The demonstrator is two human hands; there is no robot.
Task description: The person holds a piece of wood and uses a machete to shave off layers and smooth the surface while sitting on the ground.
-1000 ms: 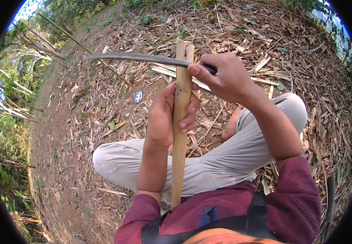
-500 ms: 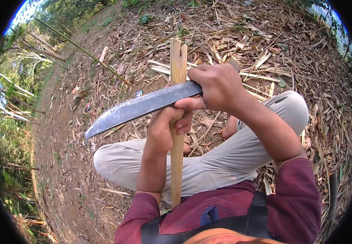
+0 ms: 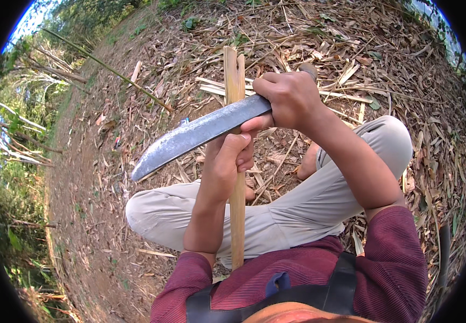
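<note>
A long strip of split wood, perhaps bamboo (image 3: 236, 204), stands lengthwise between my chest and the ground ahead, with a slit at its far end. My left hand (image 3: 226, 156) is closed around its middle. Across the strip, just beyond that hand, lies the broad grey blade of a machete (image 3: 195, 133), its tip pointing left and toward me. My right hand (image 3: 289, 99) grips the machete's handle (image 3: 308, 70), mostly covered by the fingers. The right index finger reaches under the blade toward the strip, close to my left thumb.
My crossed legs in pale trousers (image 3: 292, 212) lie beneath the strip. Split pieces (image 3: 346, 97) are scattered on the leaf-littered ground ahead. A thin green pole (image 3: 109, 67) slants at the far left. A small blue object (image 3: 185, 121) lies behind the blade.
The machete and my right hand have shifted slightly away from me, with the blade tip moving right. My left hand still holds the strip, and its thumb now sits apart from the blade.
</note>
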